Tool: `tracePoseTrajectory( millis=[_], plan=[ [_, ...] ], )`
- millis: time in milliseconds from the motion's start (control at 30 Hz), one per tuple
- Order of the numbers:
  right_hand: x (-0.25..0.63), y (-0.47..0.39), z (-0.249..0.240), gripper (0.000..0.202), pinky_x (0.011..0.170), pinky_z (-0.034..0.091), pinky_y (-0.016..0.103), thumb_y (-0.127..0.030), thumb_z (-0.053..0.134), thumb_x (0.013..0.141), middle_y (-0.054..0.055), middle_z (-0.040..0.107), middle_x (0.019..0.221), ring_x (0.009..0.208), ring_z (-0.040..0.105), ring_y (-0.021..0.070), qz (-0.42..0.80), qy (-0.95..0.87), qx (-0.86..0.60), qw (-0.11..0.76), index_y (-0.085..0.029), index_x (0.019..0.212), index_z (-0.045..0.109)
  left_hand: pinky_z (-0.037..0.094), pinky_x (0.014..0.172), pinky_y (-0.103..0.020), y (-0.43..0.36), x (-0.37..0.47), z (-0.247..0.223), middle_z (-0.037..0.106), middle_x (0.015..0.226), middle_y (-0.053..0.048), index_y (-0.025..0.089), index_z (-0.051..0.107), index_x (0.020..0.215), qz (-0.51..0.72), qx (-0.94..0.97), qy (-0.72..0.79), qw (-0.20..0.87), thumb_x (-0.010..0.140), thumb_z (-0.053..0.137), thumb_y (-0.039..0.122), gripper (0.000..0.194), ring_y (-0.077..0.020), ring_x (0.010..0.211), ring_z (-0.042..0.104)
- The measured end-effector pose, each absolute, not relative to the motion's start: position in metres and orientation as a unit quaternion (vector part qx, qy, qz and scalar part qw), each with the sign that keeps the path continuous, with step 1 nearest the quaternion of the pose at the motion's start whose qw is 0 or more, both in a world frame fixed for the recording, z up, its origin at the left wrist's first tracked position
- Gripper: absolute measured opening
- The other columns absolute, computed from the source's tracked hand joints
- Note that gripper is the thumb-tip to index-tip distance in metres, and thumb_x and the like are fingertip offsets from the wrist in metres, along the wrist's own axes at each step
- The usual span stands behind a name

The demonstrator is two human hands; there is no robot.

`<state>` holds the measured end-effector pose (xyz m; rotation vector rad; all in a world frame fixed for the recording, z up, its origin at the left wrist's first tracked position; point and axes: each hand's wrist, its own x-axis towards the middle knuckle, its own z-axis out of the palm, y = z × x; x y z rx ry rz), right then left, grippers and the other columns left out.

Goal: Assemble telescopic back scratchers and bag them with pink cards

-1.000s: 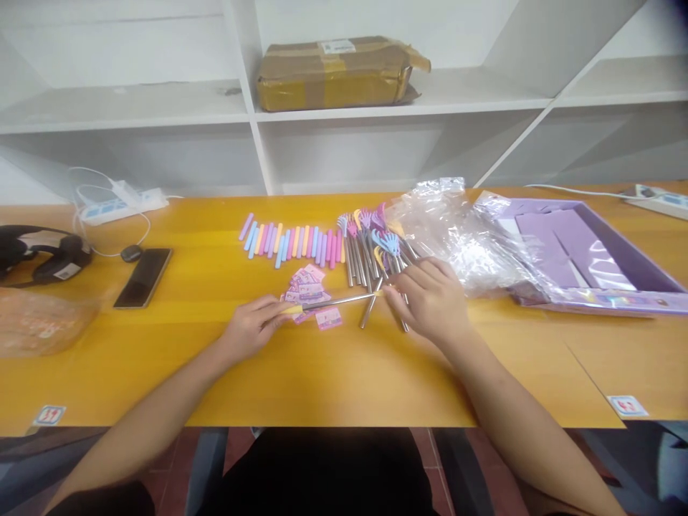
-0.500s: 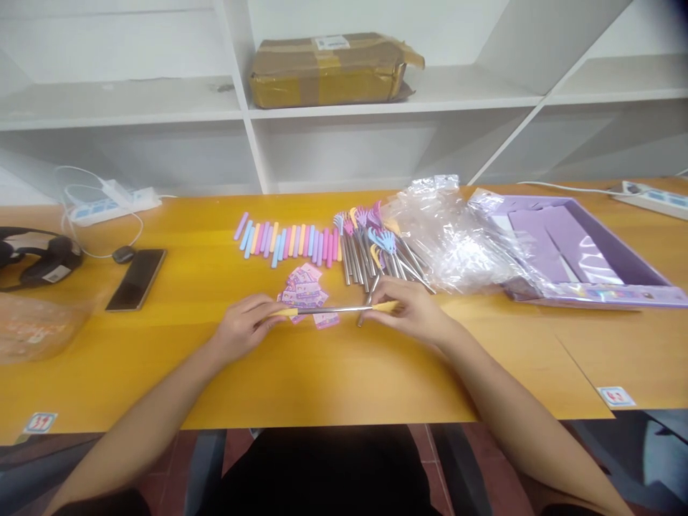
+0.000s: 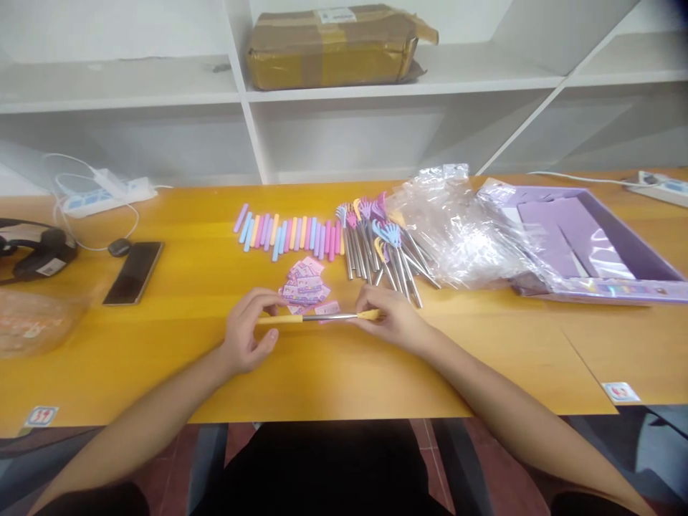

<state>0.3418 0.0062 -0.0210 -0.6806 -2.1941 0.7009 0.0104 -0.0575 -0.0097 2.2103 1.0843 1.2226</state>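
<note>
A back scratcher lies level between my hands, with a yellow handle on the left, a steel rod and a yellow claw head on the right. My right hand is closed on the claw head, partly hiding it. My left hand is open around the handle's end, thumb and fingers apart. Just beyond the rod is a pile of small pink printed cards. Farther back are a row of coloured handle sleeves and a heap of steel back scratchers with coloured claw heads.
Clear plastic bags lie right of the heap, partly over a purple box. To the left are a phone, a power strip, a headset and a plastic packet. A taped carton sits on the shelf.
My left hand has loosened its pinch on the yellow handle, and its fingers have spread. More of the handle shows. The right hand keeps its hold on the claw head.
</note>
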Motion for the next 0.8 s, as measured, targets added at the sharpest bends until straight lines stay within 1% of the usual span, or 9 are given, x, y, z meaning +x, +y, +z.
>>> tracePoseTrajectory(
  millis=[167,333,533,800],
  plan=[
    [0.335,0.0,-0.025,0.021,0.063,0.044,0.025,-0.026,0.076,0.099,0.0,0.063,0.08,0.069,0.06,0.0136,0.264,-0.85,-0.262,0.372,-0.022,0.089,0.058,0.056,0.081,-0.037,-0.059,0.019,-0.011,0.067,0.112,-0.011,0.02,0.066,0.127,0.443,0.784,0.383,0.208,0.098,0.056,0.03,0.032,-0.0219,0.092,0.064],
    [0.329,-0.006,-0.03,0.021,0.063,0.047,0.025,-0.026,0.075,0.1,0.001,0.063,0.082,0.071,0.062,0.0137,0.264,-0.846,-0.257,0.386,-0.022,0.091,0.056,0.056,0.08,-0.036,-0.062,0.027,-0.01,0.069,0.107,-0.009,0.02,0.067,0.125,0.459,0.782,0.376,0.191,0.096,0.056,0.031,0.032,-0.0214,0.09,0.065],
    [0.322,-0.015,-0.035,0.02,0.064,0.049,0.025,-0.025,0.073,0.101,0.001,0.063,0.083,0.072,0.064,0.0139,0.27,-0.843,-0.256,0.389,-0.023,0.093,0.056,0.055,0.08,-0.037,-0.066,0.032,-0.011,0.072,0.102,-0.008,0.02,0.067,0.119,0.463,0.782,0.37,0.192,0.093,0.057,0.029,0.029,-0.0218,0.09,0.067],
    [0.315,-0.021,-0.038,0.024,0.062,0.048,0.024,-0.022,0.075,0.099,0.001,0.065,0.086,0.074,0.066,0.014,0.283,-0.838,-0.251,0.394,-0.024,0.092,0.052,0.056,0.083,-0.041,-0.067,0.039,-0.013,0.074,0.102,-0.009,0.02,0.067,0.116,0.446,0.801,0.354,0.185,0.089,0.057,0.026,0.029,-0.0245,0.093,0.07]
  ],
)
